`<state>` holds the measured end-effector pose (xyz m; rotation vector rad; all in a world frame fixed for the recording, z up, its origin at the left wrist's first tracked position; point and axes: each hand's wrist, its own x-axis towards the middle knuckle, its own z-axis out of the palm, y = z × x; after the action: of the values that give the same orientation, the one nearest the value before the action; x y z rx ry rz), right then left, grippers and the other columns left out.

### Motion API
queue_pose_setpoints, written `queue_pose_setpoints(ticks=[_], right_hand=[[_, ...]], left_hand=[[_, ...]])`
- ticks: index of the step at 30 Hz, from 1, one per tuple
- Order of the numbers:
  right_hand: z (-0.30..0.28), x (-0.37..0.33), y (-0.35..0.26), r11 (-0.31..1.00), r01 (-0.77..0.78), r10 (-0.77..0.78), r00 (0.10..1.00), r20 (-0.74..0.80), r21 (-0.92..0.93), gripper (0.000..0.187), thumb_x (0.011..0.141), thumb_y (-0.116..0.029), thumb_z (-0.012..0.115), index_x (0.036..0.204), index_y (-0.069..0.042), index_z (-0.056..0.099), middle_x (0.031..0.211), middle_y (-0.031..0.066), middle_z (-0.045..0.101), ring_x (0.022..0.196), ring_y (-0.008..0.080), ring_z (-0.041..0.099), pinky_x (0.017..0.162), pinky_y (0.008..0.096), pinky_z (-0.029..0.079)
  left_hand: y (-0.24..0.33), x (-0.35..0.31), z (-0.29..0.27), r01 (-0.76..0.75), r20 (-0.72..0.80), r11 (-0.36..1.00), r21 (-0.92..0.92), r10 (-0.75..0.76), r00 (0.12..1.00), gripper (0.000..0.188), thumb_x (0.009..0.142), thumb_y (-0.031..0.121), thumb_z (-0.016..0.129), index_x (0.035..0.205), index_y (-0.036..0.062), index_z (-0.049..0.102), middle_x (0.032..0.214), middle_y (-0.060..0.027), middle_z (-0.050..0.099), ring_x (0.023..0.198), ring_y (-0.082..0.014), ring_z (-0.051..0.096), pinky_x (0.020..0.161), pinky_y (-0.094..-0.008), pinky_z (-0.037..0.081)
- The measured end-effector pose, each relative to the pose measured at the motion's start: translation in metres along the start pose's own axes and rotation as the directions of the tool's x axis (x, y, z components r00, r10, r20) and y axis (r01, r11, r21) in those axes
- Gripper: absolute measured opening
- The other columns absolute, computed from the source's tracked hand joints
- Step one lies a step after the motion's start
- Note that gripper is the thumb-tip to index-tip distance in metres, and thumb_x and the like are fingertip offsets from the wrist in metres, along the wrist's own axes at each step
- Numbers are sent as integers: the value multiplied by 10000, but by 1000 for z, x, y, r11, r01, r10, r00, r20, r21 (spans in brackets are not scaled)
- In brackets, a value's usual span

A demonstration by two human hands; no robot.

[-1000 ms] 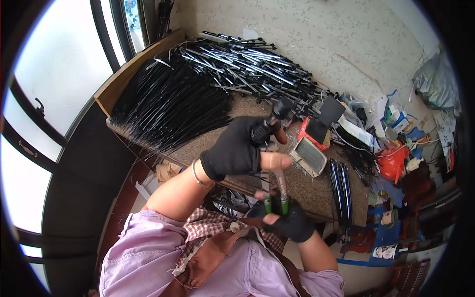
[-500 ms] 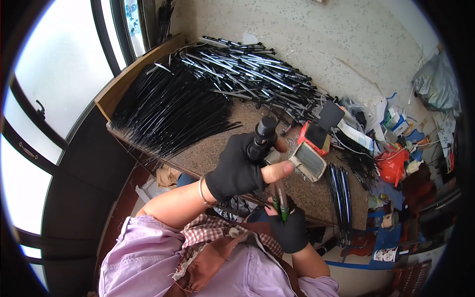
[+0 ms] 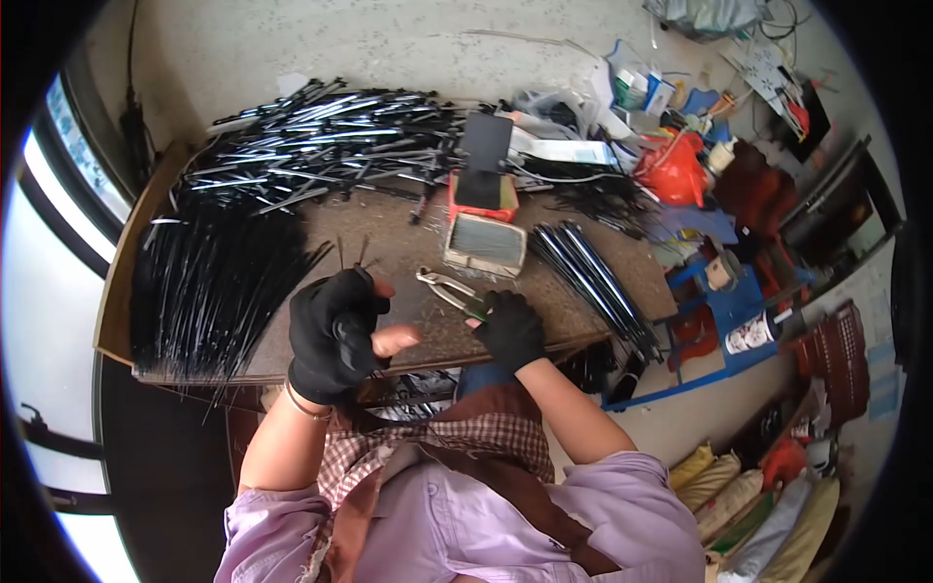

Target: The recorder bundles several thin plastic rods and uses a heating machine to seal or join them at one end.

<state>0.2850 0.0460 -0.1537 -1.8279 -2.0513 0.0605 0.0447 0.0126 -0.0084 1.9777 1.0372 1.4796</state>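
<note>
The green-handled metal pliers (image 3: 437,280), half a second earlier close against the black-gloved left hand (image 3: 340,335), had come away and slanted over the speckled brown counter (image 3: 413,335). The black-gloved right hand (image 3: 510,330) was wrapped around their handles; the left stayed curled, thumb out (whether pinching anything, I couldn't tell).
</note>
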Motion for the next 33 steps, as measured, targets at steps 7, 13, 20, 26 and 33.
queue_pose_setpoints(ticks=[7,13,20,26,33], right_hand=[[-82,22,-94,867,163,-197,980,22,470,235,837,-153,509,1032,-33,557,941,116,572,886,213,552,724,313,446],[-135,11,-8,115,-382,339,883,325,917,299,846,-253,571,1091,-87,529,835,21,570,574,136,530,519,241,426],[-149,33,290,989,148,-115,848,-517,22,697,788,13,505,1407,-115,214,1296,144,445,1087,233,486,935,296,352],[-88,32,201,773,-476,537,843,33,-419,548,797,-32,503,1328,-83,378,1117,224,528,962,352,546,856,388,423],[-51,31,156,993,55,-92,917,-389,-105,384,812,-201,575,1158,-44,521,1127,197,518,1049,347,490,897,433,389]], left_hand=[[0,3,47,-743,365,641,193,656,661,553,665,545,633,898,45,601,803,-88,601,755,-308,599,691,-394,492],[-25,-4,70,-802,213,579,-148,811,545,486,781,415,595,1071,27,551,1063,-183,551,1029,-319,517,935,-447,389],[-166,-58,-54,294,-238,332,896,-198,951,609,722,367,637,1193,27,456,1137,-178,484,1075,-342,447,892,-435,369],[-174,-85,-49,377,-264,428,821,-302,916,686,685,440,642,1206,38,448,1139,-158,465,1081,-342,411,884,-455,346],[-165,-82,-65,324,-250,331,886,-248,936,685,662,499,634,1144,37,480,1104,-145,461,1063,-327,405,866,-449,344]])
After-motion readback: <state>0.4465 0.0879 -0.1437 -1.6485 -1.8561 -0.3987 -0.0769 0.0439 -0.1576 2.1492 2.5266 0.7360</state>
